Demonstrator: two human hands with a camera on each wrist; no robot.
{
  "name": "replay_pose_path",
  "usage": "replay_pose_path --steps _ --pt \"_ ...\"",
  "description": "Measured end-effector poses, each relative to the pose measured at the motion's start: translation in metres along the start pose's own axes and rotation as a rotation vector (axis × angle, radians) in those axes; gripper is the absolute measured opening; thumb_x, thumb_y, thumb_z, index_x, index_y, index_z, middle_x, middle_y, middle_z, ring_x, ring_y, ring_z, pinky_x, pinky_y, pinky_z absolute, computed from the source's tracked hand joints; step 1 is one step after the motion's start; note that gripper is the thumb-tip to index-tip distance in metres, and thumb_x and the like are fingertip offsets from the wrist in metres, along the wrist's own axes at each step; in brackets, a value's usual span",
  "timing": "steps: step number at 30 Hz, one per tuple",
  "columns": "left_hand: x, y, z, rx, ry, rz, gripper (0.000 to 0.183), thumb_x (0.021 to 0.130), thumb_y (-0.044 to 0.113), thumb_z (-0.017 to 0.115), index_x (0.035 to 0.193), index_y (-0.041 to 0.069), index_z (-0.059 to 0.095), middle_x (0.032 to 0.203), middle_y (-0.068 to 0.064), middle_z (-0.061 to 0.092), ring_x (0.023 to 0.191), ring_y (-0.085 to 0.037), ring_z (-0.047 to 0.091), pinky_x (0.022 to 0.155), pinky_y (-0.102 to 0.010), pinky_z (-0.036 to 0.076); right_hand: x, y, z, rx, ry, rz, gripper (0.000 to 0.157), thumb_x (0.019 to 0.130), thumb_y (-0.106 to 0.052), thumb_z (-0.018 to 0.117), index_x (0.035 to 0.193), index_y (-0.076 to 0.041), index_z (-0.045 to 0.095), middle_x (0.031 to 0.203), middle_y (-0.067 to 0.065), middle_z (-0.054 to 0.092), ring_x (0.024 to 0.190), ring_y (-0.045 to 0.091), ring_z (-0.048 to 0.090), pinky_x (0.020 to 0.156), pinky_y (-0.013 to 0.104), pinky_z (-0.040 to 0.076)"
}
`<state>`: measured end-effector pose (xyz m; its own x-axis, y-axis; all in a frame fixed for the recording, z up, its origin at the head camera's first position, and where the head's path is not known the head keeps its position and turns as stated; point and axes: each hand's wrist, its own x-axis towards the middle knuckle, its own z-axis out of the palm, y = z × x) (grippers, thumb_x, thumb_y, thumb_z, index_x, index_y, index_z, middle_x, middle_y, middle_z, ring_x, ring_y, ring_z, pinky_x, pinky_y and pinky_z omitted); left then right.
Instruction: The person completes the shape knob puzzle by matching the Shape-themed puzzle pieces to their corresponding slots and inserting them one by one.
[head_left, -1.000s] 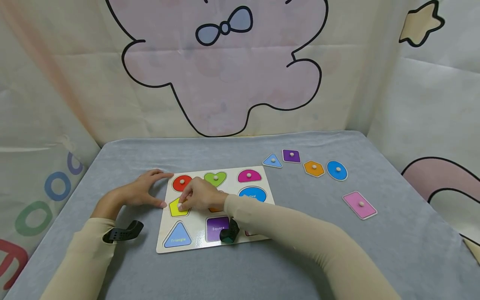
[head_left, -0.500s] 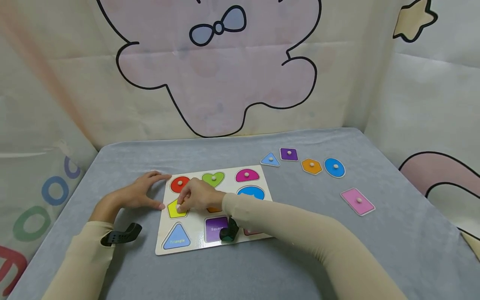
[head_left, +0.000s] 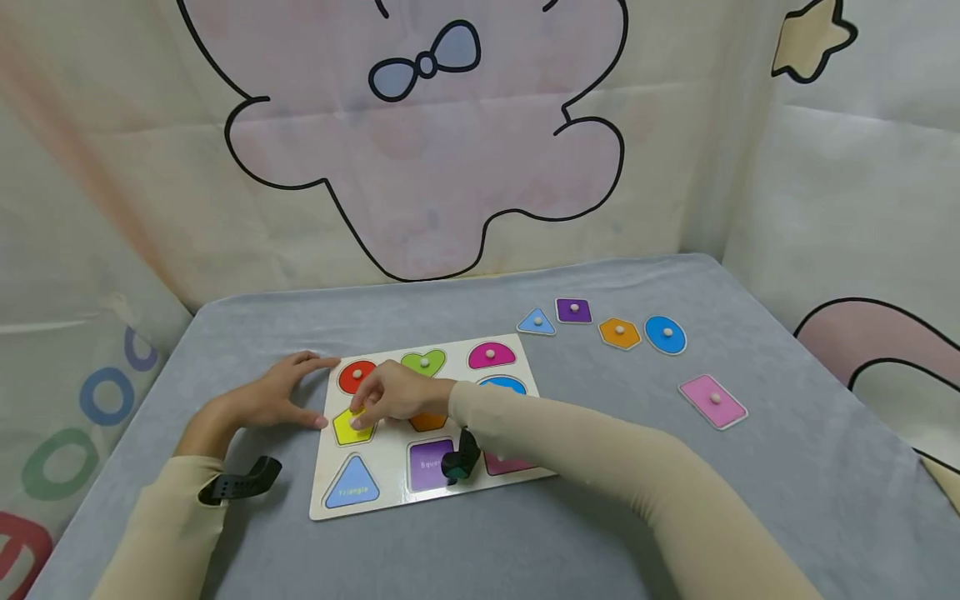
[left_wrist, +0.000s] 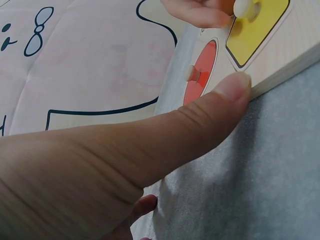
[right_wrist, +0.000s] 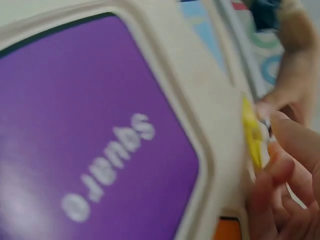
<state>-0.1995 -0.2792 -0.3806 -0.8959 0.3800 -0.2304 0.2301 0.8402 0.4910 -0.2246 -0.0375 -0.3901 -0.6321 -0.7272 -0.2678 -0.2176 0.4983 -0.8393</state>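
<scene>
A wooden shape-puzzle board point(head_left: 390, 467) lies on the cloth. My right hand point(head_left: 401, 392) reaches across it, thumb and index finger at the knob of the yellow pentagon piece point(head_left: 343, 429), which sits in its slot. In the left wrist view a fingertip is right against the white knob point(left_wrist: 244, 8). My left hand point(head_left: 273, 396) rests along the board's left edge, thumb and fingers spread, its thumb point(left_wrist: 200, 120) beside the corner of the pentagon slot. Red point(head_left: 356, 377), green heart point(head_left: 424, 362) and magenta half-round point(head_left: 491, 355) pieces with knobs sit in the top row.
Right of the board lie loose knobbed pieces: a blue triangle point(head_left: 536, 322), purple square point(head_left: 573, 311), orange hexagon point(head_left: 619, 333), blue oval point(head_left: 666, 335) and pink rectangle point(head_left: 712, 402). Triangle point(head_left: 352, 485) and Square point(head_left: 430, 467) slots show printed labels. My right forearm point(head_left: 585, 450) covers the board's right part.
The head view has shifted slightly. My right hand stays at the yellow pentagon, with a little more of the piece showing under the fingers. My left hand keeps its place at the board's edge.
</scene>
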Motion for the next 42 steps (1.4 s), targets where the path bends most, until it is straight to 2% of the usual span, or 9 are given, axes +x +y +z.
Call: replay_pose_path --steps 4,7,11,16,20,24,29,36,42 --pt "0.002 0.000 0.003 -0.003 -0.005 -0.018 0.098 0.074 0.043 0.088 0.154 0.012 0.040 0.156 -0.032 0.025 0.139 -0.055 0.024 0.108 -0.082 0.025 -0.003 0.005 -0.008 0.143 -0.081 0.023 0.021 0.092 -0.017 0.075 0.112 -0.010 0.074 0.073 -0.001 0.057 0.058 0.015 0.051 0.057 0.018 0.046" --pt "0.003 0.000 0.004 -0.004 -0.008 -0.028 0.100 0.074 0.046 0.087 0.154 0.013 0.039 0.156 -0.032 0.024 0.140 -0.055 0.023 0.108 -0.082 0.025 -0.007 0.006 -0.014 0.184 -0.090 0.045 0.023 0.094 -0.020 0.072 0.116 -0.012 0.074 0.074 0.002 0.058 0.063 0.016 0.053 0.061 0.020 0.047" --pt "0.001 0.000 0.006 0.000 -0.012 -0.045 0.101 0.073 0.047 0.087 0.155 0.014 0.038 0.157 -0.032 0.023 0.140 -0.055 0.022 0.107 -0.082 0.026 -0.012 0.009 -0.017 0.222 -0.044 0.039 0.024 0.096 -0.024 0.070 0.118 -0.014 0.074 0.075 0.002 0.058 0.067 0.016 0.054 0.065 0.021 0.048" --pt "-0.002 0.000 0.007 -0.001 -0.007 -0.051 0.101 0.073 0.047 0.087 0.155 0.013 0.039 0.157 -0.032 0.023 0.140 -0.056 0.023 0.107 -0.081 0.027 -0.024 0.015 -0.022 0.302 0.046 0.047 0.025 0.097 -0.029 0.069 0.118 -0.016 0.074 0.092 0.003 0.063 0.074 0.016 0.057 0.070 0.022 0.052" --pt "-0.003 -0.001 0.004 0.005 0.012 -0.041 0.100 0.072 0.045 0.088 0.154 0.013 0.040 0.156 -0.033 0.024 0.139 -0.056 0.023 0.106 -0.081 0.028 -0.038 0.021 -0.031 0.335 0.105 0.036 0.029 0.098 -0.032 0.067 0.120 -0.014 0.073 0.104 0.010 0.065 0.078 0.015 0.058 0.072 0.022 0.054" --pt "-0.004 -0.002 0.003 0.010 0.028 -0.035 0.099 0.071 0.044 0.089 0.153 0.012 0.041 0.156 -0.033 0.025 0.138 -0.057 0.024 0.106 -0.081 0.028 -0.053 0.028 -0.042 0.334 0.138 0.002 0.032 0.101 -0.029 0.064 0.125 -0.009 0.070 0.110 0.016 0.065 0.077 0.016 0.059 0.072 0.022 0.054" --pt "-0.001 -0.004 0.007 -0.002 0.036 -0.010 0.099 0.071 0.042 0.089 0.152 0.012 0.042 0.155 -0.033 0.027 0.137 -0.055 0.027 0.107 -0.080 0.029 -0.072 0.038 -0.054 0.335 0.179 -0.032 0.034 0.102 -0.024 0.061 0.128 -0.003 0.067 0.102 0.020 0.061 0.070 0.014 0.055 0.067 0.023 0.052" --pt "0.002 -0.002 0.009 -0.003 0.038 -0.023 0.100 0.071 0.043 0.089 0.153 0.012 0.041 0.155 -0.032 0.026 0.137 -0.054 0.026 0.106 -0.080 0.030 -0.100 0.049 -0.071 0.293 0.272 -0.106 0.031 0.103 -0.019 0.059 0.127 -0.001 0.066 0.111 0.031 0.061 0.071 0.014 0.056 0.068 0.023 0.053" --pt "0.001 0.000 0.008 -0.015 0.032 -0.027 0.100 0.071 0.044 0.089 0.153 0.012 0.040 0.155 -0.032 0.025 0.137 -0.055 0.025 0.107 -0.080 0.030 -0.119 0.052 -0.083 0.199 0.319 -0.149 0.031 0.103 -0.018 0.058 0.125 0.001 0.066 0.095 0.027 0.062 0.069 0.015 0.057 0.068 0.024 0.053"
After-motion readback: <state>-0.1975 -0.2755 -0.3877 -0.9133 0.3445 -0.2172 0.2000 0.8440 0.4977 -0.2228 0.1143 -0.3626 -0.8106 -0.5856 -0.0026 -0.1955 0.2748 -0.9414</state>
